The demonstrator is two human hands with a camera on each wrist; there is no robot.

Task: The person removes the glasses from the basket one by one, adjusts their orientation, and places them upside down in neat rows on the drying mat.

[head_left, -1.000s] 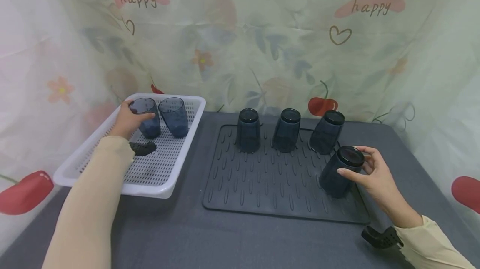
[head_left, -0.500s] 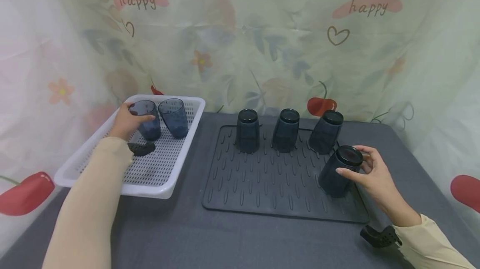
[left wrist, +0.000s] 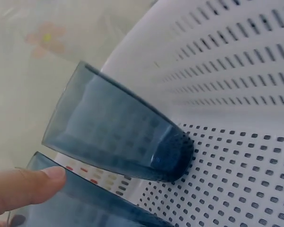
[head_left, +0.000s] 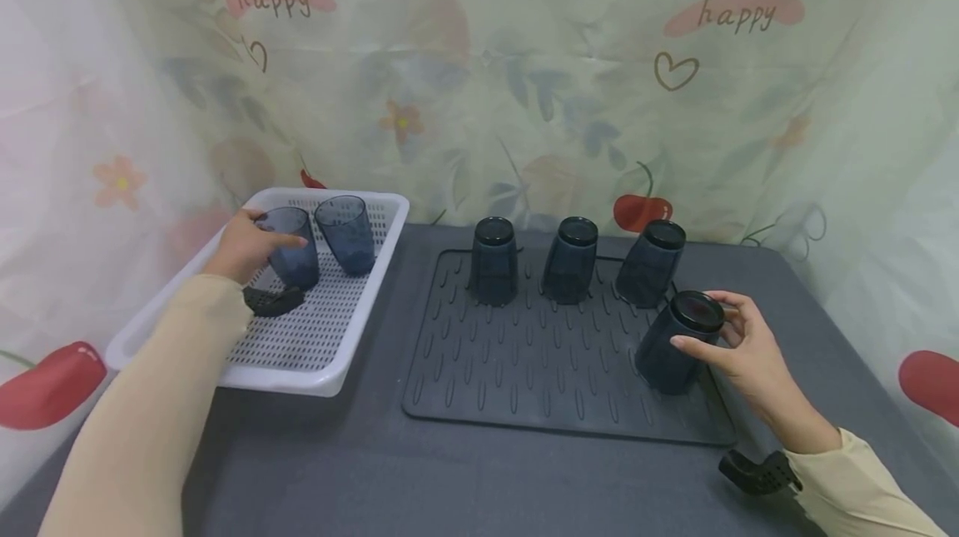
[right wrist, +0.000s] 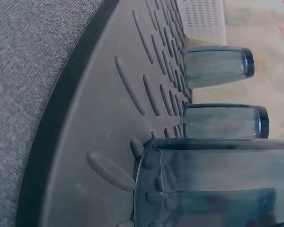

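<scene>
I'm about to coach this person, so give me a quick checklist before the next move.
1. Left hand grips a basket glass: ok, thumb near the rim.
2. That glass lifted off the basket floor: cannot tell.
3. Right hand clear of the mat glass: not ok, thumb and fingers are around it.
4. Mat glass mouth-down: ok.
5. Bare space on the grey mat: ok, front left.

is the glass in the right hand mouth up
No, the glass held by the right hand is upside down on the dark mat, with its base on top.
</scene>
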